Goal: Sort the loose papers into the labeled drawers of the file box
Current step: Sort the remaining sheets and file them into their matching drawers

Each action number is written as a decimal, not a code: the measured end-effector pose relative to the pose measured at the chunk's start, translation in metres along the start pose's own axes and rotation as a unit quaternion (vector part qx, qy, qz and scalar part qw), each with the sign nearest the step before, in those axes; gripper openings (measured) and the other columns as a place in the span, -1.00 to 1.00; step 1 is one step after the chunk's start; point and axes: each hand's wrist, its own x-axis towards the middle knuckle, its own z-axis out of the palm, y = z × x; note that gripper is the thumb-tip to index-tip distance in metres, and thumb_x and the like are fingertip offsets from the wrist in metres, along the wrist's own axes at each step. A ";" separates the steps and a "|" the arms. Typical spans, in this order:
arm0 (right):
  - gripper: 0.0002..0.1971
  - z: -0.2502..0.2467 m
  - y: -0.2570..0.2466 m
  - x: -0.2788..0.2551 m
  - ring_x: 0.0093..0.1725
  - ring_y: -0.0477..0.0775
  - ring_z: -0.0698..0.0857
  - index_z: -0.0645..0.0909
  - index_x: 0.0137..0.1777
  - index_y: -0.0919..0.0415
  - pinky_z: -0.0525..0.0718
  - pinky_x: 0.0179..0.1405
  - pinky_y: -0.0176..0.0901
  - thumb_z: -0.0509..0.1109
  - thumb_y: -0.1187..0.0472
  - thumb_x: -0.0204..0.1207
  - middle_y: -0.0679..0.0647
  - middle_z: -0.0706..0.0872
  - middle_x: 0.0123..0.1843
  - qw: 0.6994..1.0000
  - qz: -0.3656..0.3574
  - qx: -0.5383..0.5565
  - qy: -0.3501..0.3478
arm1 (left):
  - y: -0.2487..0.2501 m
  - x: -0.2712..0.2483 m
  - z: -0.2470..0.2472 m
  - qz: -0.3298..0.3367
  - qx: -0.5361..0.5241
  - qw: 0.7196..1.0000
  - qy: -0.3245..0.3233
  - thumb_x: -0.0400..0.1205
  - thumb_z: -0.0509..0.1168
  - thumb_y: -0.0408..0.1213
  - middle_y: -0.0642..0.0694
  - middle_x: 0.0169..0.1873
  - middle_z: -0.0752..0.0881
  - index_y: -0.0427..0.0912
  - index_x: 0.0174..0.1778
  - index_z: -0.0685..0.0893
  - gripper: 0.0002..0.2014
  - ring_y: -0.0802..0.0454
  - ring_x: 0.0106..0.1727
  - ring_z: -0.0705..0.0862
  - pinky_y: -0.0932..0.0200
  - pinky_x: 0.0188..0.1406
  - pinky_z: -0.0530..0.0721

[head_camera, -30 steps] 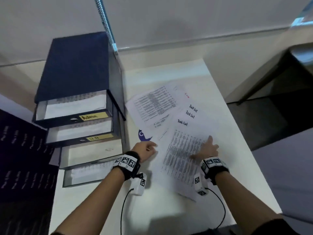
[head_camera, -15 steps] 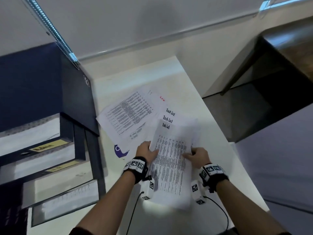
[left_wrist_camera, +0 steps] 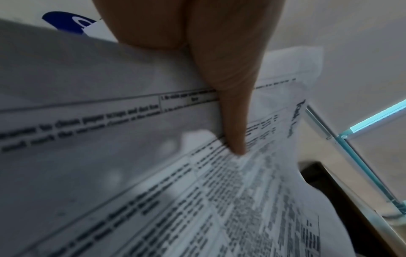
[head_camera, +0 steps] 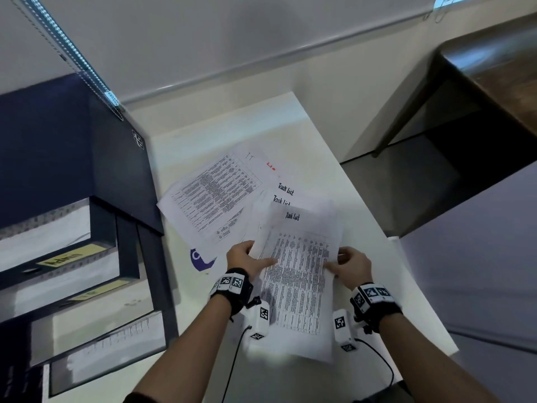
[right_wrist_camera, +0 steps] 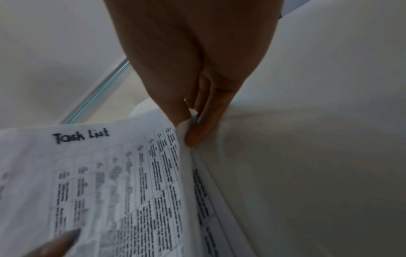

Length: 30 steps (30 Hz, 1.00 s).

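Loose papers (head_camera: 215, 196) beside file box (head_camera: 116, 170)

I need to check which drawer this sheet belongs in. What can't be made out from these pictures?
- Table text on the held sheet: blurred in all three views; only the "Task List" heading reads.
- Second drawer label: head view, too small and blurred; the top label seems to say "Admin".
- Lower drawers: no label visible, cut off by the left edge.
- Sheets under the pile: covered by upper papers.
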 end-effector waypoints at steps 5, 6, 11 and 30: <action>-0.73 -0.018 0.008 0.007 -0.16 0.07 0.77 0.77 -0.01 0.24 0.54 -0.36 -0.42 0.66 0.32 0.28 0.05 0.78 -0.19 0.999 -0.002 -0.033 0.033 | -0.024 0.018 0.001 0.014 -0.020 0.997 0.074 0.29 0.50 0.40 -0.12 -0.52 0.50 -0.34 -0.39 0.58 -0.27 -0.04 -0.46 0.41 0.17 -0.47 0.40; -0.73 -0.021 0.010 0.008 -0.13 0.10 0.76 0.76 0.00 0.26 0.57 -0.27 -0.35 0.64 0.32 0.29 0.05 0.76 -0.18 0.998 0.000 -0.041 0.040 | -0.019 0.016 -0.003 0.016 -0.016 0.996 0.086 0.36 0.51 0.31 -0.14 -0.45 0.61 -0.35 -0.32 0.65 -0.34 -0.11 -0.44 0.49 0.14 -0.44 0.49; -0.80 -0.022 0.009 0.004 -0.24 0.03 0.70 0.71 -0.09 0.19 0.58 -0.36 -0.37 0.56 0.39 0.30 0.09 0.79 -0.17 0.998 -0.005 -0.055 0.022 | -0.011 0.015 -0.006 0.015 -0.031 0.996 0.088 0.43 0.62 -0.24 -0.03 0.08 0.59 -0.38 0.24 0.56 -0.44 -0.03 0.13 0.64 0.22 0.15 0.59; -0.61 -0.004 -0.004 0.005 -0.12 0.11 0.76 0.81 -0.03 0.27 0.64 -0.17 -0.27 0.75 0.18 0.14 0.17 0.79 -0.06 0.991 0.001 -0.129 -0.042 | -0.010 0.006 0.008 0.320 0.226 0.920 0.023 0.31 0.50 -0.67 -0.33 0.43 0.59 -0.19 0.01 0.86 -0.58 -0.32 0.44 0.54 -0.16 0.48 0.46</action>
